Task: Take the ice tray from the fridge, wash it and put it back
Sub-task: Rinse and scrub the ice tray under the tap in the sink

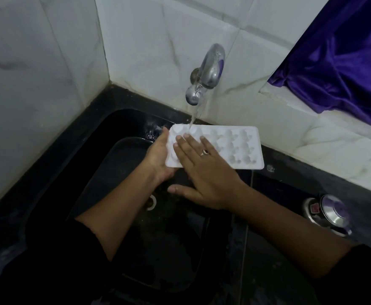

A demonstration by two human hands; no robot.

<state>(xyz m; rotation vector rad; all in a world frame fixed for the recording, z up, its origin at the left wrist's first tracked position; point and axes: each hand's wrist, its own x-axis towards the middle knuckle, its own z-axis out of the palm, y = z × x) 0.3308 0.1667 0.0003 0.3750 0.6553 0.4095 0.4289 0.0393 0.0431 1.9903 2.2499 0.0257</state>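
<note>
White plastic, the ice tray [230, 148] sits level over a black sink [118, 150], its left end under a thin stream of water [195, 114] from a chrome tap [208, 71] on the tiled wall [149, 51]. No writing or brand can be read on the tray or tap. The left hand [158, 157] cups the tray's left short edge from beneath, palm up, fingers wrapped under it and thumb at the rim, so it holds the tray. The right hand [202, 172] lies flat and spread on top of the tray, palm down, fingertips near the stream, thumb splayed out below the tray's near edge; it presses rather than grasps, and wears a ring [204, 152]. Both forearms reach in from dark sleeves. A steel lidded pot [329, 214] with a small red label, unreadable, stands on the counter at right. Purple cloth [342, 62] hangs above.
</note>
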